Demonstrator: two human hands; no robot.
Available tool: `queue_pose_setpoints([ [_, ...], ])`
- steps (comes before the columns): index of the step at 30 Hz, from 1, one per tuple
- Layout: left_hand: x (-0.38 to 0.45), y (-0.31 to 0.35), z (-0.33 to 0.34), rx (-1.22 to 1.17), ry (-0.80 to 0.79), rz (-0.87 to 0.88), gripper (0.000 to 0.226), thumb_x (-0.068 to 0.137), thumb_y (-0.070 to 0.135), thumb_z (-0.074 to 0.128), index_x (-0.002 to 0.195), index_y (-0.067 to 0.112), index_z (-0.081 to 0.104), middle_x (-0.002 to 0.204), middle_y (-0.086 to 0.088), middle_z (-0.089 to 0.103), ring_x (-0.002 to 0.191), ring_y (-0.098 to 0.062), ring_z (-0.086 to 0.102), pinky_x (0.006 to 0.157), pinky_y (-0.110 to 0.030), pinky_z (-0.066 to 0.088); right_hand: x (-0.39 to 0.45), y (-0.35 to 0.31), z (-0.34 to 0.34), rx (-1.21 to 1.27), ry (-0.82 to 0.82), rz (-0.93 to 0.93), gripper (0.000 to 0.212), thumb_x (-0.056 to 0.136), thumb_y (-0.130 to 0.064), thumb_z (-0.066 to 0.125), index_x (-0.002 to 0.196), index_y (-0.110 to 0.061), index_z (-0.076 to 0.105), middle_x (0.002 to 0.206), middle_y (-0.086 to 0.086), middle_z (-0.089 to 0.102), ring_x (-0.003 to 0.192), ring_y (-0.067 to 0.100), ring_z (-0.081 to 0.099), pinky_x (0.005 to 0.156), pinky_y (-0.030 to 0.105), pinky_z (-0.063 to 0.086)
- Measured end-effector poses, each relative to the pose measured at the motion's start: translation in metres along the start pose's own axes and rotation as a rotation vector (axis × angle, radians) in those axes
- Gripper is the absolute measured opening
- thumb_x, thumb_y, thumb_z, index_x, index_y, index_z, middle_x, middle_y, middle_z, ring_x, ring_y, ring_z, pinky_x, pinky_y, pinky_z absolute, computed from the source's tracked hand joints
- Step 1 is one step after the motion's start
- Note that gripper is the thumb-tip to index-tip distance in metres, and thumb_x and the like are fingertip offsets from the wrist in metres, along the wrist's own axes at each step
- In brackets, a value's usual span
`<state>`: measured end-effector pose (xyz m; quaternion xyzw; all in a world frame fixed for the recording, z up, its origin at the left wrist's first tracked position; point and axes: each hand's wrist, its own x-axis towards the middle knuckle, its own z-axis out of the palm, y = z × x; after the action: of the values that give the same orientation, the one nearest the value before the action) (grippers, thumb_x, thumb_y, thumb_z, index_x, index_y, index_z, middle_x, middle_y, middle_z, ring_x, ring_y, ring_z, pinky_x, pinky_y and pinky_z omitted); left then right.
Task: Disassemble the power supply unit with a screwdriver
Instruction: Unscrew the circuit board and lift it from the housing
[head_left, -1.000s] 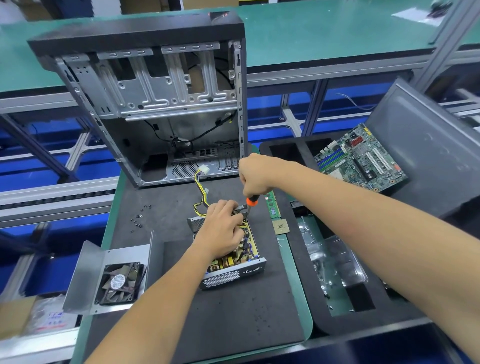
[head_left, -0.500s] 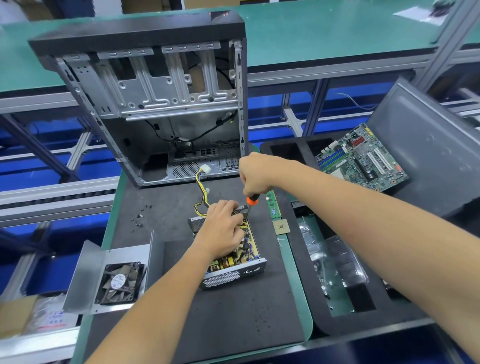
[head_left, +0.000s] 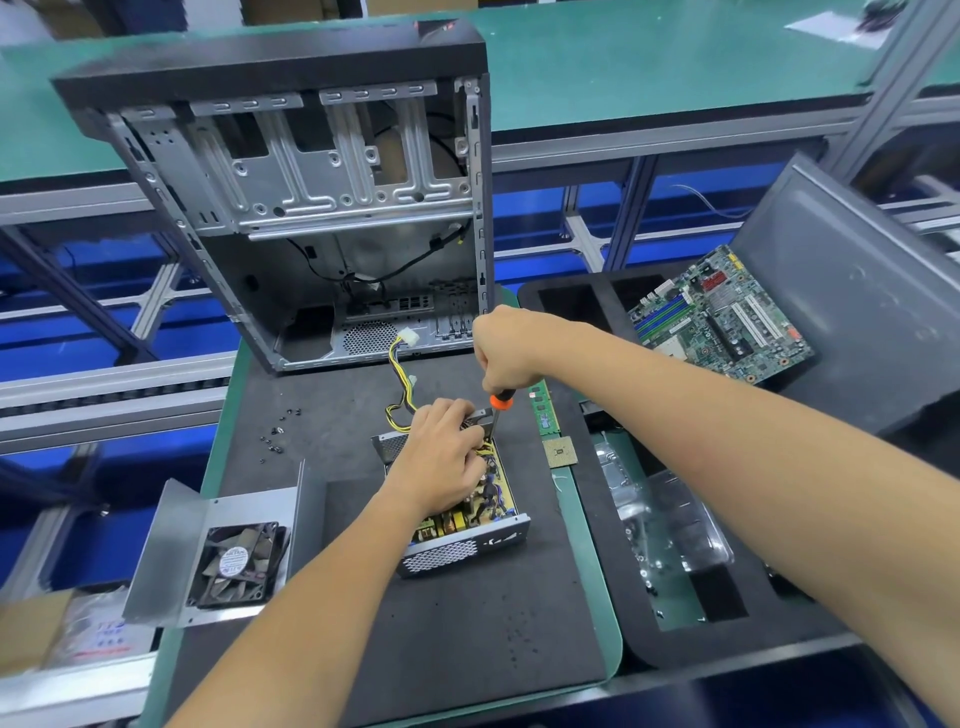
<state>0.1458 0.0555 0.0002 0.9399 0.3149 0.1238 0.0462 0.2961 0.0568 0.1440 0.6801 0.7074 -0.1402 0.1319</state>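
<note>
Mid-step: undoing a screw at far corner of opened power supply unit (head_left: 457, 514), which sits on dark foam mat (head_left: 467, 623) atop the counter (head_left: 608, 623), cover already off, circuit board exposed. Right hand (head_left: 506, 353) fisted round screwdriver (head_left: 500, 410); orange collar showing just below the fist, shaft pointing down, tip hidden behind PSU wall. Left hand (head_left: 441, 457) pressed on top of the board, fingers (head_left: 457, 415) curled over far edge next to the shaft; whether gripping wires or only bracing, can't tell. Yellow/black cable bundle (head_left: 400, 374) running away from left fingers toward PC case (head_left: 311, 208). Removed cover w/ fan (head_left: 228, 556) well left of left hand; loose screws (head_left: 278, 431) left of fingers. RAM stick (head_left: 543, 410) and CPU (head_left: 560, 451) just right of shaft. Next, prob.: keep driver vertical, steady downward pressure, turn out, lift screw clear w/o dropping into board.
</note>
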Motion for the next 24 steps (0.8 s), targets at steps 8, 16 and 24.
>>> queue_pose_setpoints([
  [8, -0.0008, 0.0005, 0.0001, 0.0, -0.002, -0.003, 0.026, 0.071, 0.025, 0.039, 0.068, 0.009, 0.06, 0.1, -0.009, 0.058, 0.09, -0.03, 0.05, 0.081, -0.037, 0.029, 0.0005, -0.0026, -0.0028, -0.075, -0.003, -0.052, 0.013, 0.077, -0.016, 0.064, 0.068, -0.008, 0.065, 0.075, 0.013, 0.071, 0.062, 0.02, 0.055, 0.052, 0.027, 0.047],
  [16, -0.0003, -0.0012, 0.0021, 0.007, 0.002, -0.001, 0.025, 0.071, 0.026, 0.04, 0.067, 0.01, 0.059, 0.1, -0.008, 0.057, 0.09, -0.028, 0.047, 0.081, -0.036, 0.028, -0.0023, 0.0007, -0.0057, -0.062, 0.018, -0.062, 0.013, 0.081, -0.017, 0.065, 0.075, -0.006, 0.068, 0.079, 0.014, 0.072, 0.066, 0.02, 0.058, 0.066, 0.031, 0.055],
  [24, -0.0004, -0.0007, 0.0012, 0.014, -0.004, -0.002, 0.027, 0.072, 0.026, 0.039, 0.069, 0.01, 0.061, 0.101, -0.008, 0.058, 0.091, -0.029, 0.049, 0.082, -0.036, 0.028, -0.0022, 0.0013, -0.0041, -0.027, -0.011, -0.045, 0.019, 0.082, -0.02, 0.065, 0.084, -0.003, 0.074, 0.082, 0.014, 0.073, 0.074, 0.021, 0.064, 0.063, 0.028, 0.052],
])
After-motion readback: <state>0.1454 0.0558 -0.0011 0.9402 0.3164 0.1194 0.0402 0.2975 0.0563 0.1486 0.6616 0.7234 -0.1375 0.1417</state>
